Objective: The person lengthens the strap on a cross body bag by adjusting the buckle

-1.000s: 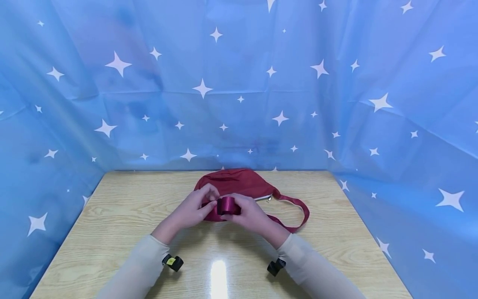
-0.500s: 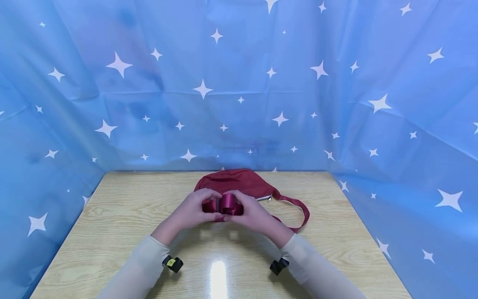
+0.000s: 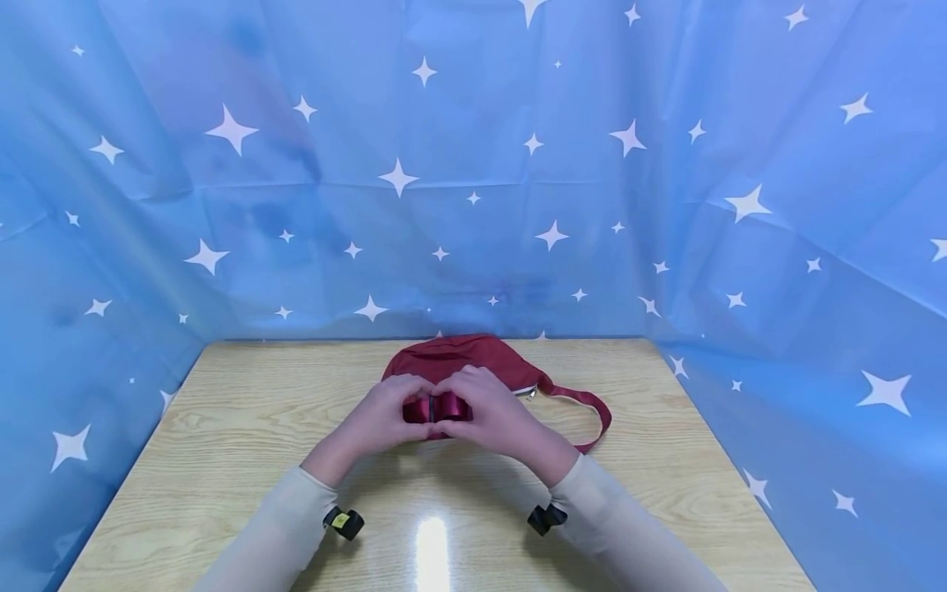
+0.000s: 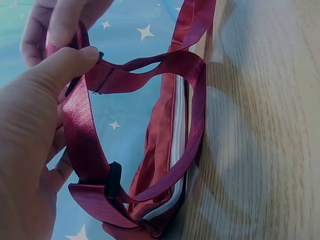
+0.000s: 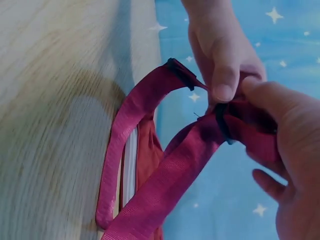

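Observation:
A dark red bag [image 3: 459, 355] lies near the table's back edge, its strap [image 3: 592, 403] looping out to the right. Just in front of the bag both hands meet, fingertips close together. The left hand [image 3: 377, 415] pinches the strap [image 4: 82, 130] beside a black slider; a second black slider [image 4: 114, 180] sits lower on the strap in the left wrist view. In the right wrist view the right hand [image 5: 300, 130] grips folded strap at a black buckle piece [image 5: 222, 122]. The bag's white zipper [image 4: 177, 125] shows behind the strap loop.
The wood-grain table [image 3: 259, 427] extends around the bag. A blue cloth [image 3: 473, 205] with white stars stands behind it and along both sides. A small black device [image 3: 344, 521] is on the left wrist, another [image 3: 547, 520] on the right.
The right hand has shifted slightly, and its fingers have come to meet the left hand's around the strap. The left fingers have closed in from a looser pose. The bag has stayed in place.

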Tool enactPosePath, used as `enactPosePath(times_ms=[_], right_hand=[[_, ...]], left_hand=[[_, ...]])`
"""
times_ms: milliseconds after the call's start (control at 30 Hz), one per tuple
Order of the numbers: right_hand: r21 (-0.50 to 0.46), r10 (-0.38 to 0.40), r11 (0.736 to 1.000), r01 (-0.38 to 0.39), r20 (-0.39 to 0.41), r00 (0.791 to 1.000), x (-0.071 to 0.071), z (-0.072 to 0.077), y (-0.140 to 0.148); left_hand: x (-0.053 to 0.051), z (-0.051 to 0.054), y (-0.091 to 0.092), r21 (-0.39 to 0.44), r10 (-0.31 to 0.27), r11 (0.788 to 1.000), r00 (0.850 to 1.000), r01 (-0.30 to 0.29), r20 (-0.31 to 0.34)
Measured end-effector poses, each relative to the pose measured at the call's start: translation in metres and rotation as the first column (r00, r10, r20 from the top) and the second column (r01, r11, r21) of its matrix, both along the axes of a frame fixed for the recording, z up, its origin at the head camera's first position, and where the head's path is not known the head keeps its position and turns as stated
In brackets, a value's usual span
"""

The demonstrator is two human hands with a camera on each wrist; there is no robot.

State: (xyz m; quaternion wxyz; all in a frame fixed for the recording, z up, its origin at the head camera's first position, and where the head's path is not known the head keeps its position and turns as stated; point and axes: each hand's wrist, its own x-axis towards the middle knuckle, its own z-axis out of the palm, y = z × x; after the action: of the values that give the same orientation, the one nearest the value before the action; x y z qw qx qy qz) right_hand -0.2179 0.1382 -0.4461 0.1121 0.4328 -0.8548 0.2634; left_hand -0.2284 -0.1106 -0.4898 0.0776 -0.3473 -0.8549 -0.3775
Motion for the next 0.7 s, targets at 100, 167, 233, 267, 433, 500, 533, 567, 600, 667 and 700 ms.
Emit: enactPosePath(times_ms=[100, 167, 233, 267, 433, 500, 533, 567, 600, 667, 700], right_hand=[[-0.066, 0.003, 0.998, 0.001, 0.054, 0.999, 0.000, -0.002, 0.001], [-0.170, 0.020, 0.985, 0.006, 0.149, 0.989, 0.001, -0.004, 0.003], [-0.275, 0.047, 0.961, 0.024, 0.249, 0.967, 0.002, -0.007, 0.007], [-0.318, 0.061, 0.947, 0.037, 0.295, 0.954, 0.002, -0.008, 0.009], [-0.335, 0.069, 0.938, 0.091, 0.436, 0.897, 0.002, -0.008, 0.019], [-0.253, 0.040, 0.964, 0.078, 0.431, 0.902, 0.002, -0.004, 0.018], [-0.197, 0.020, 0.978, 0.068, 0.413, 0.910, 0.001, -0.001, 0.016], [-0.129, -0.007, 0.990, 0.061, 0.380, 0.925, 0.001, 0.001, 0.014], [-0.060, -0.034, 0.997, 0.057, 0.338, 0.941, 0.001, 0.004, 0.012], [0.063, -0.076, 0.996, 0.062, 0.250, 0.965, 0.001, 0.009, 0.006], [0.111, -0.095, 0.991, 0.072, 0.215, 0.972, 0.001, 0.010, 0.003]], left_hand=[[0.000, 0.000, -0.001, -0.001, -0.001, 1.000, 1.000, 0.001, 0.015], [0.001, 0.000, -0.002, -0.003, 0.008, 1.000, 0.999, -0.008, 0.039], [0.002, 0.000, -0.002, -0.005, 0.023, 1.000, 0.998, -0.022, 0.067], [0.003, 0.000, -0.003, -0.008, 0.031, 1.000, 0.996, -0.030, 0.081], [0.006, 0.001, -0.004, -0.017, 0.042, 0.999, 0.993, -0.041, 0.107], [0.006, 0.001, -0.004, -0.018, 0.035, 0.999, 0.994, -0.034, 0.102], [0.006, 0.001, -0.004, -0.018, 0.030, 0.999, 0.995, -0.029, 0.096], [0.006, 0.001, -0.004, -0.018, 0.026, 1.000, 0.996, -0.024, 0.090], [0.006, 0.002, -0.004, -0.019, 0.022, 1.000, 0.997, -0.021, 0.080], [0.005, 0.002, -0.003, -0.015, 0.013, 1.000, 0.998, -0.012, 0.068], [0.005, 0.002, -0.003, -0.012, 0.009, 1.000, 0.998, -0.009, 0.063]])
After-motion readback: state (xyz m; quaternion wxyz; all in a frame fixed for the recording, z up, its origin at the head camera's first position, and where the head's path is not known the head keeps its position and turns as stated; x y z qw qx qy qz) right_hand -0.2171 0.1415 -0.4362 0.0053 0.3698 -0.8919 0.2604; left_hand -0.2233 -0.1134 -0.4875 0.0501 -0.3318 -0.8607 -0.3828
